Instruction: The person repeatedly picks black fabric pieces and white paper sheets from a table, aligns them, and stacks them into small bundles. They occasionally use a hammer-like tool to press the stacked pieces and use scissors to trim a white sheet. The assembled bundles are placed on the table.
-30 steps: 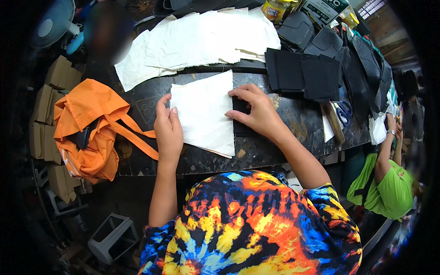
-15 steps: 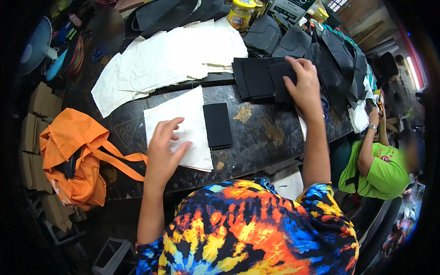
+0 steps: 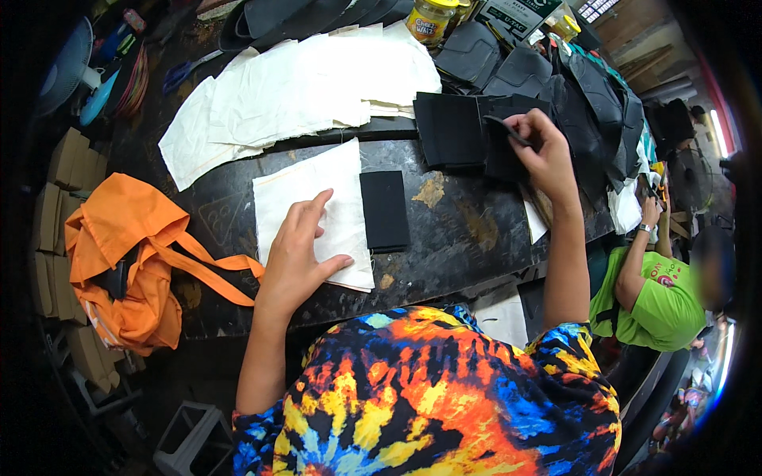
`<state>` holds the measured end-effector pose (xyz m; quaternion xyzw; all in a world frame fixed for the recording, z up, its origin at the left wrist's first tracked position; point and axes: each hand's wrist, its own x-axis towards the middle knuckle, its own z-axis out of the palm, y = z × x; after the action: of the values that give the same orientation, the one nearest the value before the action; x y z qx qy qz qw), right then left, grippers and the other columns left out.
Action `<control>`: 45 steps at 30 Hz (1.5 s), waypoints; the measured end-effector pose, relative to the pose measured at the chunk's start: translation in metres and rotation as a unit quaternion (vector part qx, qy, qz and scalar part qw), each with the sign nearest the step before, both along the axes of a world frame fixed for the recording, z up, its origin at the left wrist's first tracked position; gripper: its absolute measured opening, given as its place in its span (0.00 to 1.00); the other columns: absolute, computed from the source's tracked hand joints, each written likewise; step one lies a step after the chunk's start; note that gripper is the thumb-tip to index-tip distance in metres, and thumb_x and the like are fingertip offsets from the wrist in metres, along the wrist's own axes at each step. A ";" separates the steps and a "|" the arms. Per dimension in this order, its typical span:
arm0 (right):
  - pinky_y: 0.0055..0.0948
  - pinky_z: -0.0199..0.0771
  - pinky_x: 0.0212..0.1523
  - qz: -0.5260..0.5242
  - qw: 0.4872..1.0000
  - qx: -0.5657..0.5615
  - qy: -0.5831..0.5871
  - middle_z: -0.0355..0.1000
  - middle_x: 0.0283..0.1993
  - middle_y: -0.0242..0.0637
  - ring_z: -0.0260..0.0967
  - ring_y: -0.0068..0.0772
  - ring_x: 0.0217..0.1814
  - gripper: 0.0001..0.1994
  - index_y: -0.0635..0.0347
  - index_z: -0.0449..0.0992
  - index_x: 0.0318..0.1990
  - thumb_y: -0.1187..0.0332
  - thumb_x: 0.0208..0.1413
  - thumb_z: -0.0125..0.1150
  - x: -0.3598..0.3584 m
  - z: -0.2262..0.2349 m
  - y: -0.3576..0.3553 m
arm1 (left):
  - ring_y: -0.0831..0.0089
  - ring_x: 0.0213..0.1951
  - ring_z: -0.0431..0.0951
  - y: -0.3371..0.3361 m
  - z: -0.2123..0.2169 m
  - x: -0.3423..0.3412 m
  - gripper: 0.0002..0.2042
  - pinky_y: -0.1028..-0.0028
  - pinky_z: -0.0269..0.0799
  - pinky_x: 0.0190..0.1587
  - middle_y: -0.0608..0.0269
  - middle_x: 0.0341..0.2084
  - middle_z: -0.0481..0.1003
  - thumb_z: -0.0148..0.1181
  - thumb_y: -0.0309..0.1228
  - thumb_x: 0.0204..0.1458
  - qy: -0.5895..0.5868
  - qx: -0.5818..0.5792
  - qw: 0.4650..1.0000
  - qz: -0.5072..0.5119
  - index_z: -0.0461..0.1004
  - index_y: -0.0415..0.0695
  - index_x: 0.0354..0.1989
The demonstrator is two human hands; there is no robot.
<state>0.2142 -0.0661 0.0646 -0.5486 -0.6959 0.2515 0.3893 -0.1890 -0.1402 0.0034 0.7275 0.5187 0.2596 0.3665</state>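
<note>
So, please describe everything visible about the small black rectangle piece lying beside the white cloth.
The black rectangular piece is flat, matte, and looks like fabric or thin leather. It lies lengthwise on the dark worktable, its left edge against the white cloth sheet. No hand touches it; the left hand rests on the sheet nearby.

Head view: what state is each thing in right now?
Left hand: flat on white cloth.
Right hand: pinching top piece of black stack.
Black rectangle: flat, overlapping the cloth's edge.
Orange bag: slumped, open.
Jar: upright, lidded.
</note>
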 end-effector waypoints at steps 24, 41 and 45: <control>0.30 0.75 0.63 0.120 0.953 -0.232 0.157 0.79 0.58 0.36 0.74 0.27 0.60 0.16 0.62 0.82 0.56 0.74 0.61 0.67 -0.146 -0.058 -0.034 | 0.55 0.52 0.76 -0.002 -0.005 -0.001 0.34 0.61 0.73 0.56 0.53 0.48 0.75 0.77 0.31 0.44 -0.013 0.035 0.999 -0.010 0.73 0.44 0.64; 0.31 0.77 0.59 0.160 0.957 -0.214 0.117 0.80 0.56 0.38 0.77 0.29 0.58 0.16 0.62 0.80 0.56 0.77 0.61 0.65 -0.150 -0.058 -0.021 | 0.54 0.51 0.76 -0.003 -0.005 0.000 0.28 0.60 0.72 0.56 0.52 0.47 0.75 0.73 0.34 0.50 -0.012 0.030 0.999 -0.002 0.75 0.41 0.61; 0.33 0.76 0.60 0.161 0.971 -0.166 0.060 0.80 0.57 0.42 0.78 0.35 0.59 0.17 0.63 0.80 0.56 0.78 0.59 0.66 -0.152 -0.059 -0.026 | 0.55 0.49 0.76 -0.002 -0.006 0.007 0.27 0.60 0.72 0.54 0.53 0.45 0.75 0.73 0.36 0.50 -0.014 0.054 0.998 0.016 0.77 0.42 0.60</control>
<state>0.0625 -0.0920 0.0057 -0.4703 -0.6991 0.4552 0.2877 -0.1824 -0.1421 -0.0031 0.7341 0.5105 0.3033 0.3295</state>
